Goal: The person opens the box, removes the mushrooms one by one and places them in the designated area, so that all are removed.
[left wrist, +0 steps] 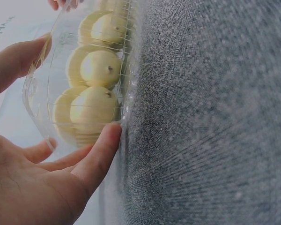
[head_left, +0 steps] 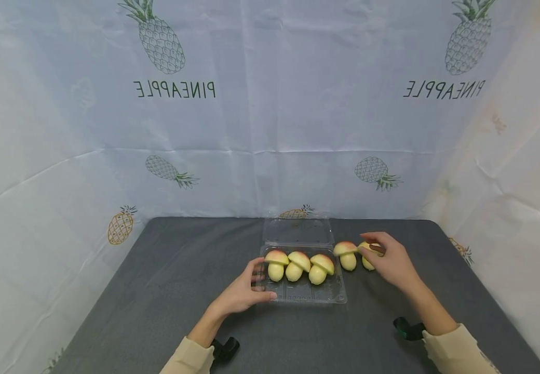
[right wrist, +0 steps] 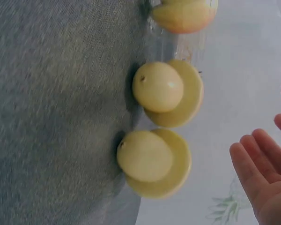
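Observation:
Three mushroom-shaped pieces, each with a pale yellow round stem and a reddish-yellow cap, lie in a row in a clear plastic box [head_left: 307,299]; the middle mushroom-shaped piece is [head_left: 294,271]. My left hand [head_left: 242,293] is at the box's near left corner, fingers spread along the side and thumb by the front edge. In the left wrist view, the fingertips [left wrist: 113,131] sit low against the box wall. Right of the box, two more pieces rest on the table: a nearer mushroom-shaped piece [right wrist: 158,87] and an outer one [right wrist: 145,155]. Above the outer one hovers my right hand [head_left: 393,262], fingers apart and holding nothing.
The box's clear lid [head_left: 298,231] is folded back behind it. A dark grey table [head_left: 181,291] lies beneath everything. White cloth [head_left: 270,114] printed with pineapples hangs behind and at both sides. Each wrist wears a black camera mount [head_left: 225,349].

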Demonstrator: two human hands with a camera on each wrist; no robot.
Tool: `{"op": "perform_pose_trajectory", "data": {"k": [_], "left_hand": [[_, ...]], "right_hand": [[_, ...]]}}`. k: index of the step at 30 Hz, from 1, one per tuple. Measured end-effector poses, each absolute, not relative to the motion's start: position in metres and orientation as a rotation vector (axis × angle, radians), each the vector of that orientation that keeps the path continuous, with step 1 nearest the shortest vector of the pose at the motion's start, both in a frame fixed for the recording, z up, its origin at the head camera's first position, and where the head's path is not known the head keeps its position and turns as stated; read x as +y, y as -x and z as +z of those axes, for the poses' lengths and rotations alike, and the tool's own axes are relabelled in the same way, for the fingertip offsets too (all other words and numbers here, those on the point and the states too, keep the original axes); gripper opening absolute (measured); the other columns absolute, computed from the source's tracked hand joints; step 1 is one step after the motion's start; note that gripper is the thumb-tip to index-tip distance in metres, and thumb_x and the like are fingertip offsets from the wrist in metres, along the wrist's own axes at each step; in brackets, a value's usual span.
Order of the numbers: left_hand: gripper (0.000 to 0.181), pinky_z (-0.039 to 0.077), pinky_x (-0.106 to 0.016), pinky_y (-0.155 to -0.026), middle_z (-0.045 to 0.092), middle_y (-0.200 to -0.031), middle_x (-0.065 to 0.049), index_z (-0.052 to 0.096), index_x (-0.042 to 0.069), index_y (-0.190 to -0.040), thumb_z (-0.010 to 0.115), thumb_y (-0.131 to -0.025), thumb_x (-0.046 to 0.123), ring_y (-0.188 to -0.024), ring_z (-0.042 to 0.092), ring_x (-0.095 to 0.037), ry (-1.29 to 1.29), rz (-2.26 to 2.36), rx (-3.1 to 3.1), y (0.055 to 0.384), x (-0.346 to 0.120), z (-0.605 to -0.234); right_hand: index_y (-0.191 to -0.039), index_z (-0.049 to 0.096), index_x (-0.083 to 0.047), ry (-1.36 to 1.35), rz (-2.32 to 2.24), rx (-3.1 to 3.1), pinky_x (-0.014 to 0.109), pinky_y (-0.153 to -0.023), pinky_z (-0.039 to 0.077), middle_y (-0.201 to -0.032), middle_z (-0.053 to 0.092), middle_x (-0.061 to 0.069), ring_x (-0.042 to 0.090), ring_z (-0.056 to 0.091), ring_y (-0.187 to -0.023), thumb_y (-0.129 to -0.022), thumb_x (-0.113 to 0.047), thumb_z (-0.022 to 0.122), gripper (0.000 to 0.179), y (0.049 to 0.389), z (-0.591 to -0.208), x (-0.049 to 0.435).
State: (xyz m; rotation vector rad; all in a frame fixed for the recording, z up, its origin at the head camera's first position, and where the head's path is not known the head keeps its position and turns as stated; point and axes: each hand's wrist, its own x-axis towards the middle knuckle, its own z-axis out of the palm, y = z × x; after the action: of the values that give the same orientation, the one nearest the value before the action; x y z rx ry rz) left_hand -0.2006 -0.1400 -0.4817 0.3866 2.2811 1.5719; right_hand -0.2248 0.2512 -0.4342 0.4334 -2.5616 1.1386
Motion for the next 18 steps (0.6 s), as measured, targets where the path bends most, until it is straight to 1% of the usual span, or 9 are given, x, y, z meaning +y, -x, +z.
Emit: {"op": "perform_pose_trajectory", "data": {"k": [9,13,18], "left_hand": [[0.094,0.051,-0.055,-0.100,0.032,-0.156,-0.023,0.017,0.014,-0.162,0.079,-0.092,0.027,-0.138,0.043,-0.045,-0.404,1.563,2.301,0.199,-0.140,-0.481],[0.095,0.050,-0.055,-0.100,0.032,-0.156,-0.023,0.017,0.014,-0.162,0.079,-0.092,0.026,-0.138,0.042,-0.045,-0.418,1.564,2.306,0.199,-0.140,-0.481],[0.094,0.050,-0.055,-0.101,0.031,-0.156,-0.023,0.017,0.014,-0.162,0.079,-0.092,0.026,-0.139,0.042,-0.045,-0.404,1.570,2.296,0.199,-0.139,-0.481]], "right_hand": [[-0.129,0.064,-0.001,-0.497,1.170,-2.542,0.058,-0.095,0.053,-0.125,0.062,0.020,0.039,0.059,-0.115,-0.098,-0.022,0.072,0.038,0.224,-0.438,0.236],[-0.129,0.064,-0.001,-0.530,1.204,-2.545,0.060,-0.095,0.053,-0.125,0.062,0.018,0.038,0.059,-0.115,-0.096,-0.018,0.073,0.039,0.222,-0.440,0.230],[-0.128,0.066,-0.001,-0.549,1.196,-2.561,0.060,-0.094,0.053,-0.124,0.063,0.018,0.038,0.060,-0.113,-0.095,-0.014,0.075,0.037,0.220,-0.440,0.221]]}}
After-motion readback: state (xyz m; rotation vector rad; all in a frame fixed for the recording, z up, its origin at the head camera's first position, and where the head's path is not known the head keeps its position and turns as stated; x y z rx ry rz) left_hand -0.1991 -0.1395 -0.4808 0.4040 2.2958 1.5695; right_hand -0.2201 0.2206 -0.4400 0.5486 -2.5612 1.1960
